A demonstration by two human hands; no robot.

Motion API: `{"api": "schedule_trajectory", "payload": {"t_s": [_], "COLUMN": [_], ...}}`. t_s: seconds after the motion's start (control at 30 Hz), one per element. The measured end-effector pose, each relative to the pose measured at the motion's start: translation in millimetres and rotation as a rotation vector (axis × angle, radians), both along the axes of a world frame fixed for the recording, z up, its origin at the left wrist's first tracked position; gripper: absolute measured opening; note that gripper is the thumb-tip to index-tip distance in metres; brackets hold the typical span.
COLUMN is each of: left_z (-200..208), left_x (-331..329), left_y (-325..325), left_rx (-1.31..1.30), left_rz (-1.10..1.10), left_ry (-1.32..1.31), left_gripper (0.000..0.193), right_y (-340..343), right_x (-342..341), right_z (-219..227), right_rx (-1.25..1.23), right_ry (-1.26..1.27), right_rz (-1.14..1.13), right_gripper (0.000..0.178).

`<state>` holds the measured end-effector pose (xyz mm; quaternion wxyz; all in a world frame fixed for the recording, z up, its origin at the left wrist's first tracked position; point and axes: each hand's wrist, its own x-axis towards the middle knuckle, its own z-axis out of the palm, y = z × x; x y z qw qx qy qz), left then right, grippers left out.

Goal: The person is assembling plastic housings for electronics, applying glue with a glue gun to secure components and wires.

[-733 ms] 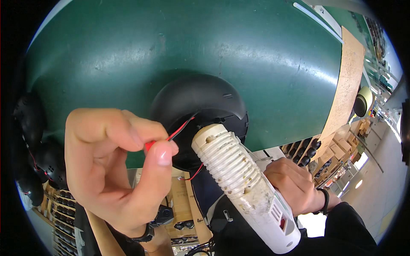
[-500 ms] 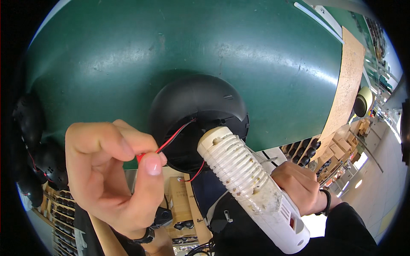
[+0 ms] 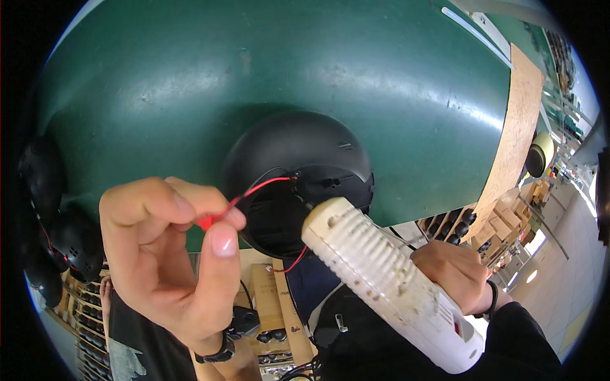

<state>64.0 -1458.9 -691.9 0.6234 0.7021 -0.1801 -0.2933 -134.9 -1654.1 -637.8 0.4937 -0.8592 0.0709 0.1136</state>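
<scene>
My left hand [image 3: 168, 254] pinches a red plug [image 3: 206, 221] between thumb and fingertips. A red-and-black wire pair [image 3: 259, 187] runs from it to the inside of a round black plastic shell [image 3: 298, 143], whose open side faces me. In my right hand [image 3: 452, 273] is a white glue gun [image 3: 381, 276] with a ribbed, stained front. Its nose hangs over the shell's near opening and hides part of the inside. The fingers round its grip are partly hidden behind the body. Another red wire [image 3: 293, 261] dangles below the shell's rim.
The shell rests at the near edge of a green tabletop [image 3: 190, 57]. Several black shells [image 3: 73, 244] with wires lie at the left. A brown board [image 3: 518, 120] lines the table's right side. Below are racks of black parts [image 3: 92, 317] and a cardboard box [image 3: 267, 298].
The glue gun has shifted slightly right and down with my right hand. My left hand has drawn slightly left, exposing more of the plug and wires. The shell has moved slightly right.
</scene>
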Motion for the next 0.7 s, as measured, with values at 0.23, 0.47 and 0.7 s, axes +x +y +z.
{"api": "schedule_trajectory", "payload": {"t_s": [0.23, 0.47, 0.7], "left_z": [13, 46, 15], "left_x": [-44, -46, -21], "left_y": [32, 42, 7], "left_rx": [0.375, 0.639, 0.266], "left_rz": [-0.043, -0.252, -0.089], "left_ry": [-0.031, -0.135, 0.026], "left_gripper": [0.055, 0.014, 0.011], "right_y": [-6, -11, -7], "right_x": [-6, -1, 1], "right_z": [6, 23, 30], "right_rx": [-0.129, 0.044, 0.001], "right_ry": [-0.006, 0.062, 0.161], "right_rz": [-0.022, 0.062, 0.15], "right_gripper": [0.025, 0.025, 0.024]}}
